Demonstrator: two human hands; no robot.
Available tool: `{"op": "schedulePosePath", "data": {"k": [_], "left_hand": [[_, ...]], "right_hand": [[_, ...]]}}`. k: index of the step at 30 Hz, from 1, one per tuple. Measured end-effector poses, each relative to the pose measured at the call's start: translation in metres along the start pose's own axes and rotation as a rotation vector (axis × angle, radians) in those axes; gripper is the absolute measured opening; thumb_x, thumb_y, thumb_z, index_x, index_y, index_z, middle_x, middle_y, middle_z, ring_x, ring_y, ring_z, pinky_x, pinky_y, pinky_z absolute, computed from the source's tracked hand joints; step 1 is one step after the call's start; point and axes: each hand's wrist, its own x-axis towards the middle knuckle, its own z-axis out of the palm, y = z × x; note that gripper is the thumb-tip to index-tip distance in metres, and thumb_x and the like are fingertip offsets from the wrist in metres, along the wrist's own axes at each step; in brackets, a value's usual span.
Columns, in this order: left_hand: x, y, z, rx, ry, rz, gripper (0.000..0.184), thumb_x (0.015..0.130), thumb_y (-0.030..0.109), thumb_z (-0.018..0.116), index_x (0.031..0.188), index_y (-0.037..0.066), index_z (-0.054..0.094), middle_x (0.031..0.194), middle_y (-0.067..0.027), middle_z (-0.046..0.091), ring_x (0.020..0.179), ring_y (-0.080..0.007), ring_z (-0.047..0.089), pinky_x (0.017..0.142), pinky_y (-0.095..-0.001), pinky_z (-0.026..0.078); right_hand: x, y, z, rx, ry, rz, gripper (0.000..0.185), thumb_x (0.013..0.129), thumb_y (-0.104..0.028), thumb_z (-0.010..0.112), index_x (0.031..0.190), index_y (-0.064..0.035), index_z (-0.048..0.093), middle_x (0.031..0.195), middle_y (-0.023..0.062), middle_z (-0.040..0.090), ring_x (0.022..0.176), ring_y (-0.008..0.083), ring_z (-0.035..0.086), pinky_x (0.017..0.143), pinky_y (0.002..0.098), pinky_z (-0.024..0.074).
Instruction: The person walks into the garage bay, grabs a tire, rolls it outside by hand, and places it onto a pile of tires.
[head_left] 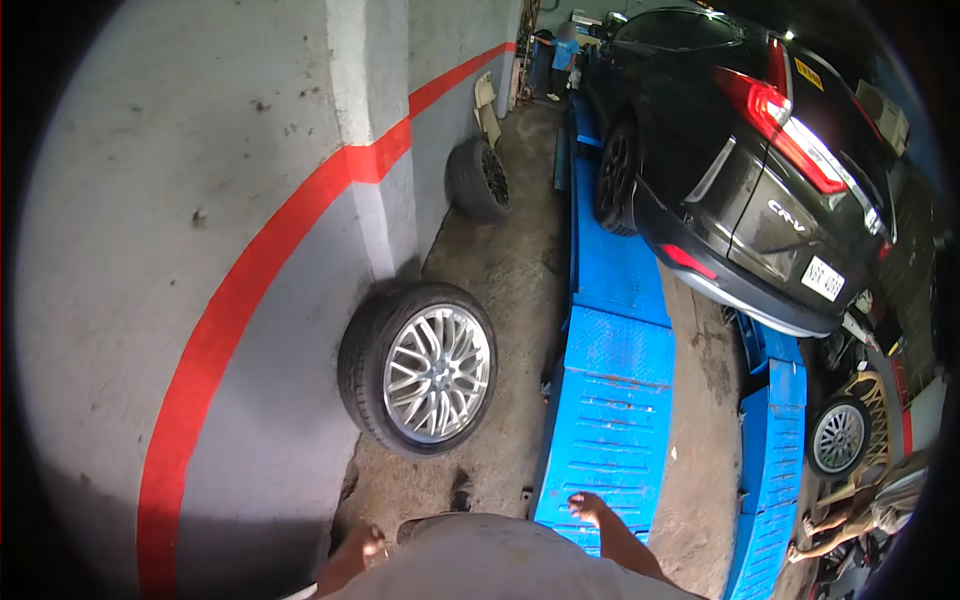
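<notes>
My left hand (364,543) is low in the view, left of my shirt, beside the grey wall; its fingers are too small and dim to make out. My right hand (587,508) hangs over the lower end of a blue ramp (618,400), its fingers partly curled, and I cannot make out whether anything is in them. A wheel with a silver multi-spoke rim (440,372) stands upright against the wall, ahead of my left hand. Neither hand touches the wheel.
A dark car (740,190) stands on the blue ramps. Another wheel (482,180) leans by the wall further ahead. A person in blue (565,55) stands at the far end. At right are a silver-rimmed wheel (838,438) and another person's arms (835,528).
</notes>
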Motion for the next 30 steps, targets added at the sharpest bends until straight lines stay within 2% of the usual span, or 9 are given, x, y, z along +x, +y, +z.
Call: {"op": "schedulePosePath", "data": {"k": [2,6,10,14,21,22,24,28,30], "left_hand": [[0.103,0.045,-0.097,0.324,0.101,0.122,0.023,0.074,0.016,0.065,0.095,0.01,0.071,0.095,-0.0152,0.071,0.088,-0.028,0.069,0.072,-0.0428,0.052],[0.218,0.186,-0.319,-0.042,0.282,0.315,0.026,0.077,0.032,0.072,0.091,0.011,0.072,0.088,-0.0134,0.071,0.086,-0.0312,0.069,0.074,-0.0406,0.053],[0.323,0.316,-0.463,-0.142,0.354,0.49,0.02,0.075,0.027,0.074,0.086,0.01,0.073,0.086,-0.0113,0.072,0.079,-0.0259,0.069,0.071,-0.0375,0.053],[0.406,0.395,-0.498,-0.296,0.384,0.636,0.019,0.073,0.02,0.073,0.088,0.008,0.072,0.083,-0.0109,0.071,0.076,-0.0248,0.068,0.071,-0.037,0.052],[0.466,0.412,-0.449,0.069,0.221,0.314,0.034,0.089,0.041,0.057,0.101,0.013,0.073,0.099,-0.0165,0.07,0.094,-0.0389,0.066,0.083,-0.0458,0.053],[0.457,0.416,-0.454,-0.015,0.169,0.231,0.034,0.089,0.04,0.057,0.1,0.013,0.072,0.099,-0.016,0.07,0.094,-0.0381,0.066,0.082,-0.0456,0.053],[0.443,0.419,-0.464,-0.121,0.123,0.131,0.033,0.09,0.04,0.056,0.099,0.013,0.072,0.098,-0.0148,0.071,0.093,-0.0357,0.067,0.082,-0.045,0.053],[0.471,0.42,-0.495,-0.214,0.037,-0.079,0.029,0.087,0.037,0.058,0.095,0.013,0.072,0.094,-0.0118,0.072,0.093,-0.0301,0.068,0.082,-0.0425,0.053],[0.521,0.413,-0.511,-0.178,0.057,-0.045,0.027,0.083,0.036,0.061,0.092,0.013,0.073,0.092,-0.0103,0.072,0.092,-0.0288,0.069,0.081,-0.0391,0.054]], "right_hand": [[-0.003,-0.011,-0.013,0.165,0.052,0.185,0.024,0.094,-0.024,0.062,0.112,-0.0085,0.065,0.096,0.0055,0.069,0.074,0.0162,0.064,0.059,0.0325,0.0514],[0.011,-0.004,-0.05,0.301,0.14,0.348,0.025,0.095,-0.028,0.059,0.109,-0.0091,0.066,0.094,0.0056,0.07,0.075,0.017,0.065,0.062,0.0346,0.0521],[0.065,-0.024,-0.094,0.121,0.107,0.394,0.026,0.095,-0.031,0.057,0.107,-0.0099,0.068,0.092,0.0064,0.07,0.076,0.0178,0.065,0.065,0.0367,0.0524],[0.148,-0.068,-0.164,-0.125,0.066,0.374,0.028,0.096,-0.033,0.055,0.105,-0.0107,0.069,0.09,0.0071,0.07,0.076,0.0185,0.066,0.068,0.0389,0.0528],[0.361,-0.221,-0.403,-0.732,-0.016,0.176,0.033,0.096,-0.038,0.051,0.101,-0.0121,0.071,0.086,0.0083,0.07,0.077,0.0198,0.067,0.073,0.0426,0.0534],[0.388,-0.261,-0.436,-0.049,0.168,0.183,0.026,0.095,-0.028,0.056,0.086,-0.009,0.071,0.065,0.0055,0.062,0.062,0.0171,0.062,0.061,0.0382,0.0521],[0.457,-0.345,-0.504,0.3,0.172,0.019,0.011,0.094,-0.021,0.058,0.097,-0.0116,0.063,0.075,0.0014,0.059,0.06,0.0128,0.056,0.048,0.028,0.0412],[0.612,-0.478,-0.593,0.192,0.187,-0.512,0.023,0.092,-0.014,0.059,0.114,-0.0075,0.061,0.091,0.0077,0.066,0.072,0.0159,0.063,0.055,0.0275,0.0475],[0.624,-0.602,-0.598,0.384,0.129,-0.284,0.025,0.092,-0.011,0.057,0.116,-0.0067,0.06,0.093,0.009,0.066,0.075,0.0161,0.063,0.056,0.0273,0.048]]}}
